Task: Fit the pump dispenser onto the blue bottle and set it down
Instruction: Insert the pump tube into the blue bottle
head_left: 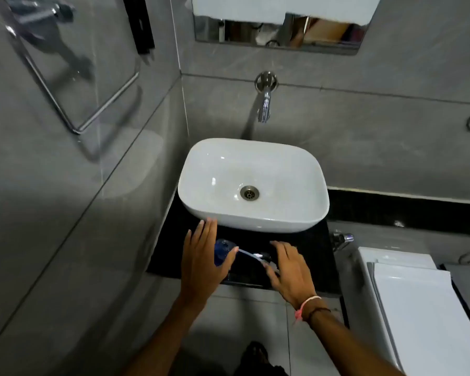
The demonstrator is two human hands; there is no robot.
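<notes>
The left hand (201, 263) is reaching over the black counter (168, 253), fingers spread and mostly straight, with the thumb resting against the blue bottle (222, 252). The bottle is sitting just right of that palm, touched but not wrapped. A thin tube is running from the bottle's top rightward to the pump dispenser (265, 258), which is sitting under the fingertips of the right hand (291, 272). Whether those fingers are closing on the pump cannot be told; they are lying loosely spread. Beyond both hands, the white basin (304, 169) is sitting on the counter.
</notes>
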